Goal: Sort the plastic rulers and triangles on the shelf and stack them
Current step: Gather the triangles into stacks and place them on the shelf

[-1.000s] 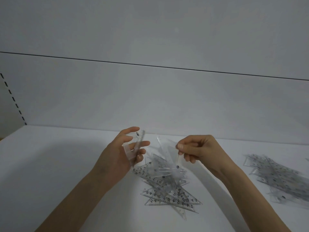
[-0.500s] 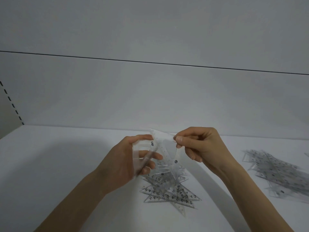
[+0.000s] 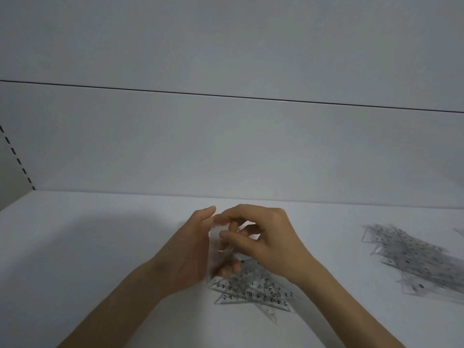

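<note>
Shelf (image 3: 75, 247) w/ triangle pile (image 3: 253, 295), 2nd pile (image 3: 414, 262)

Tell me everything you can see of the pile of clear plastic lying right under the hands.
The pile is a loose heap of clear plastic pieces, mostly triangles, printed with black numerals and fine tick marks. The pieces lie flat on the white shelf, crossing at different angles; one sharp corner juts toward the near right. Its far part is hidden behind the left hand and right hand, which hold blurred clear pieces above it; whether either touches it cannot be told.
</note>
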A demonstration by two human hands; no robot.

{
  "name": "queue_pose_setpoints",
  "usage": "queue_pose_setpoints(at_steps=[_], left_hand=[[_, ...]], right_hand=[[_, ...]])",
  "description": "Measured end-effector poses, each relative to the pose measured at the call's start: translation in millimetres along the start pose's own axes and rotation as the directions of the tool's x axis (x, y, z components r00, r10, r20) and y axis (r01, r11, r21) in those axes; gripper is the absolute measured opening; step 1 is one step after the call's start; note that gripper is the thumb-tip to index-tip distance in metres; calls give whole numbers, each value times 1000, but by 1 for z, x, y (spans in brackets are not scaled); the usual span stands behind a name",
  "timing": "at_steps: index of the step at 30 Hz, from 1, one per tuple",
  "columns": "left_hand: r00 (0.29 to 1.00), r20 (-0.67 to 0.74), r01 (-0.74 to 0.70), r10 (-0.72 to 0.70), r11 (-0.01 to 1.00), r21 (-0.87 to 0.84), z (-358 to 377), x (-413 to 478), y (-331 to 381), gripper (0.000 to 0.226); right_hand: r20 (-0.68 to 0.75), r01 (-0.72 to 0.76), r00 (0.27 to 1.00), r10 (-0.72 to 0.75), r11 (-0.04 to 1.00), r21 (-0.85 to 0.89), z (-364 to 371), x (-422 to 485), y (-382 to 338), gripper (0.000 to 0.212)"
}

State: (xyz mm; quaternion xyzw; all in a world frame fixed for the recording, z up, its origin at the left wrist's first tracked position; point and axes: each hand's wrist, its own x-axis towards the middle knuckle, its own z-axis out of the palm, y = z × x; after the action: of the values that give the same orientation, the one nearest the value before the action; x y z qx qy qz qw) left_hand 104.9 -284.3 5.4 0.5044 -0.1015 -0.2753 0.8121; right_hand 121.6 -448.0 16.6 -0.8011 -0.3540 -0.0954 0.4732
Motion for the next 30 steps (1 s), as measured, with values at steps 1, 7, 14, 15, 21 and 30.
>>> queue_pose_setpoints(at_steps=[1, 7, 14, 15, 21, 30], left_hand=[[1000, -12, -7, 7, 1000, 16, 0, 0, 1, 46], [991, -114, -71, 68, 997, -19, -8, -3, 8, 41], [905, -368, -218, 215, 975, 33, -12, 3, 10, 20], [899, -377, -232, 223, 973, 24, -12, 3, 10, 20], [867, -428, -275, 255, 961, 15, -12, 2, 12, 21], [822, -522, -306, 227, 950, -69, -15, 2, 19, 17]], right_hand=[[-15, -20, 1000, 20, 998, 55, -2, 0, 0, 16], [-220, -229, 943, 252, 965, 126, -45, 3, 20, 20], [247, -418, 809, 533, 818, -395, -47, -2, 46, 39], [247, -424, 809, 533, 821, -382, -46, -2, 46, 37], [135, -490, 834, 535, 831, -265, -49, -1, 49, 7], [209, -399, 863, 460, 874, -277, -46, -2, 50, 23]])
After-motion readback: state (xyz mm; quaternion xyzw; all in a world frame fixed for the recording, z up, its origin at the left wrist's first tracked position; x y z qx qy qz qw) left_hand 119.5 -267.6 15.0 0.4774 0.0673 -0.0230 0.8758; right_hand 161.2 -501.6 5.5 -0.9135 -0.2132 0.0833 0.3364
